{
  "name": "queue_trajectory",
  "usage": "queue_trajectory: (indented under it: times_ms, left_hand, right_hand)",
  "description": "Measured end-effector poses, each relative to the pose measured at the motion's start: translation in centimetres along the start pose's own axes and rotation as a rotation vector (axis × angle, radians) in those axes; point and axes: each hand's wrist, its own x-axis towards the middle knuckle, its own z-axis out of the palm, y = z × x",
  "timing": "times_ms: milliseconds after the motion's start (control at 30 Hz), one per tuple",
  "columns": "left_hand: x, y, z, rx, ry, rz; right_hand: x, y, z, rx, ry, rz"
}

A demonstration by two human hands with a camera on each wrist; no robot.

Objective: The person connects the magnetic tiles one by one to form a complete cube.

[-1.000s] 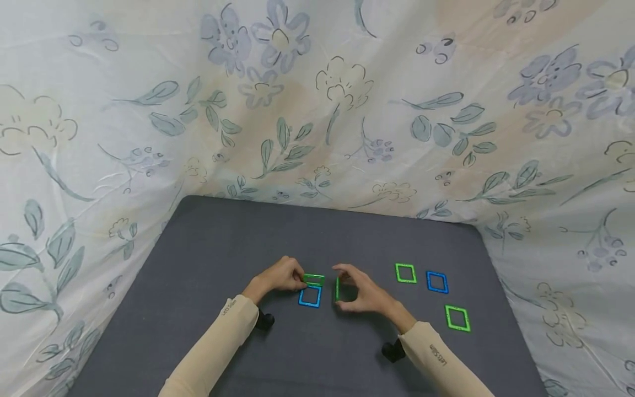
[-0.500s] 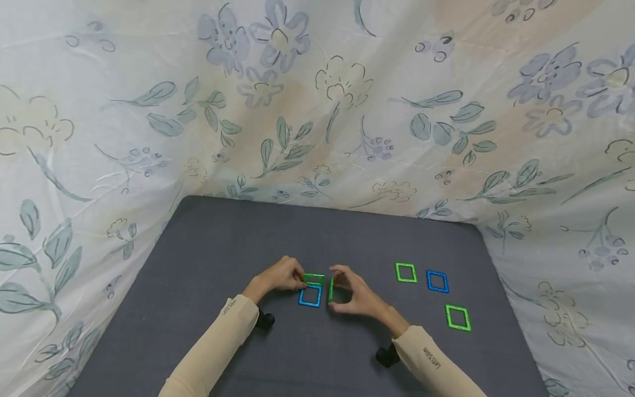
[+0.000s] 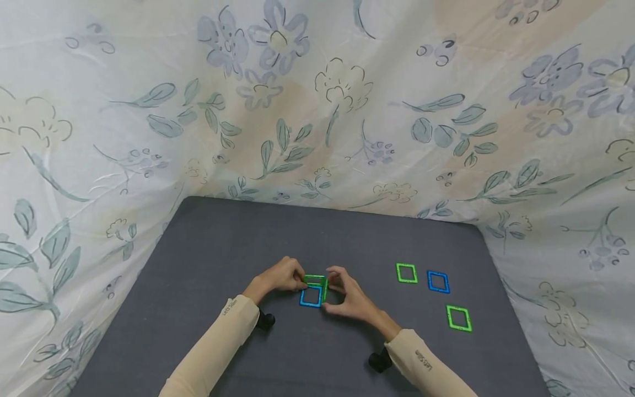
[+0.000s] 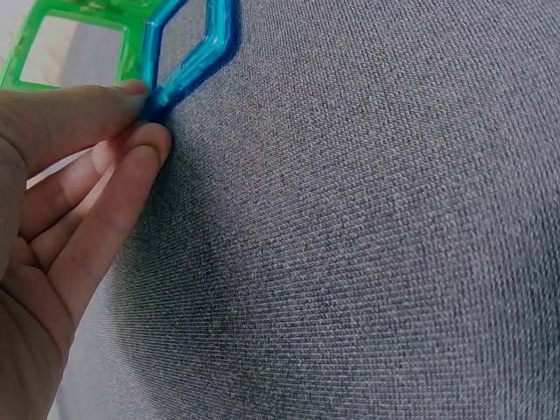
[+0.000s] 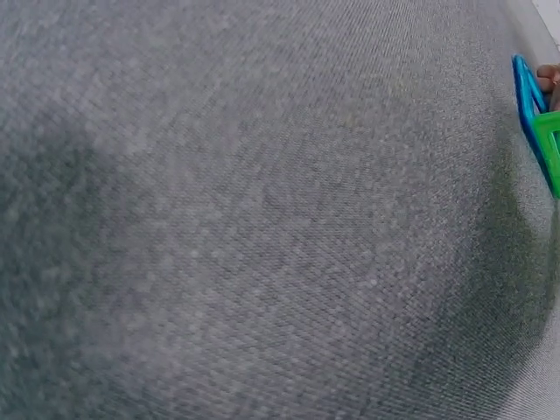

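Note:
A blue square magnetic tile (image 3: pixel 310 305) lies flat on the table, and a green magnetic tile (image 3: pixel 315 276) stands up along its far edge. At their left corner my left hand (image 3: pixel 284 274) pinches the standing tile; the left wrist view has its thumb and fingertips where the green tile (image 4: pixel 133 44) meets the blue tile (image 4: pixel 188 74). My right hand (image 3: pixel 354 300) holds a second green tile (image 3: pixel 324 290) upright at the blue tile's right edge, between thumb and fingers. The right wrist view catches only part of the blue tile (image 5: pixel 525 101) and a green tile (image 5: pixel 545 129).
To the right lie a green tile (image 3: pixel 407 281), a blue tile (image 3: pixel 439 290) and a nearer green tile (image 3: pixel 458 328), all flat and apart. The dark grey table (image 3: pixel 238 231) ends at a floral curtain (image 3: pixel 297 160) behind and at the sides.
My right hand has moved left with its upright green tile, from a gap beside the blue tile up to its right edge. The left hand and its tile stay in place.

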Motion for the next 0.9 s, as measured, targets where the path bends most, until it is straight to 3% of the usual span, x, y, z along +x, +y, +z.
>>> queue_trajectory:
  times_ms: [900]
  left_hand:
    - [-0.19,0.11,0.03,0.002,-0.043,-0.055]
  right_hand:
    - [-0.35,0.29,0.28,0.009,0.006,-0.019]
